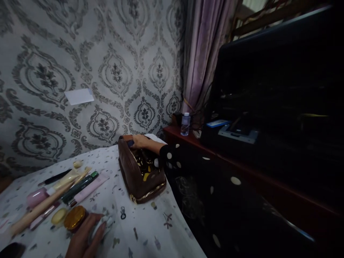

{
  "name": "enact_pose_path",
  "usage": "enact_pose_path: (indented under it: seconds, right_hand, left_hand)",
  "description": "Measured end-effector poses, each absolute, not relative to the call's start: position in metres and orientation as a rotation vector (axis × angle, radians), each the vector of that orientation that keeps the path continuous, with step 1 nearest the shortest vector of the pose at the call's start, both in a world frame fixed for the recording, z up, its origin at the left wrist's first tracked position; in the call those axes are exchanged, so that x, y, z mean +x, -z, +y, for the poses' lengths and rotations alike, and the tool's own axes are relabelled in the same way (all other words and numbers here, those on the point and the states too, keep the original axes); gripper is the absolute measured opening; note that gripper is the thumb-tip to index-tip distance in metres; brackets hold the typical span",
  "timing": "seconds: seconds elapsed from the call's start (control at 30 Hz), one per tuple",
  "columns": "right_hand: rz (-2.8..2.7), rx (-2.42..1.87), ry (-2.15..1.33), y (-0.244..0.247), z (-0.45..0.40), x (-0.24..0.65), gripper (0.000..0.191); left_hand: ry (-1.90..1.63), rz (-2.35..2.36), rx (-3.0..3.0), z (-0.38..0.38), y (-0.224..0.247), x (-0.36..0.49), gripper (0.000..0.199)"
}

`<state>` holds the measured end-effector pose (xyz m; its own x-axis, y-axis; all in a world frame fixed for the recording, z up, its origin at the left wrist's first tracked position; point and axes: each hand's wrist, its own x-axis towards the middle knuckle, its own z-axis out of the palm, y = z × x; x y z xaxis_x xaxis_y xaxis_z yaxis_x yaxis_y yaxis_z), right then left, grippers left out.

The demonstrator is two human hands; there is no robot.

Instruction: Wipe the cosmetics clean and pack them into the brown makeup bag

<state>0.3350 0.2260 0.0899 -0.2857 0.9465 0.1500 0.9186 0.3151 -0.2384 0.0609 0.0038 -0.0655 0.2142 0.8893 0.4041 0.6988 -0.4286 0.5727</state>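
Note:
A brown zippered cosmetic bag (127,170) lies open on the patterned white cloth, with several gold-coloured and yellow items showing inside. My right hand (140,142) reaches into its far end, fingers bent downward beside a small dark blue item (130,143). What those fingertips grip is hidden. At the bottom of the view, my left hand (87,234) is closed around a crumpled whitish piece, perhaps tissue or cloth (107,221). An amber-lidded round jar (75,218) sits against the back of this hand, beside a small pale yellow round container (59,216).
To the left lie a pink tube (90,188), a dark green tube (79,187), a cream tube (63,181), a long wooden stick (44,206) and a pink container (37,197). A clear bottle (185,125) stands on the reddish ledge (172,132), near a large black screen (268,86).

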Motion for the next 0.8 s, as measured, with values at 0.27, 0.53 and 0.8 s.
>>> enact_pose_path:
  seconds: [0.27,0.53,0.8]
  right_hand:
    - [-2.143,-1.606,-0.088,-0.127,0.198,0.337,0.019]
    - [-2.041,-0.727,-0.284,-0.104,0.084,0.293,0.023]
    - [-2.054,-0.858,-0.860,0.005,0.064,0.227,0.021]
  left_hand:
    - [-1.079,1.471,2.183,-0.003,0.052,0.079,0.030]
    - [-1.064,1.412,2.185,-0.008,0.041,0.078,0.021]
    - [-1.534,1.677,2.062,-0.001,-0.002,0.044,0.013]
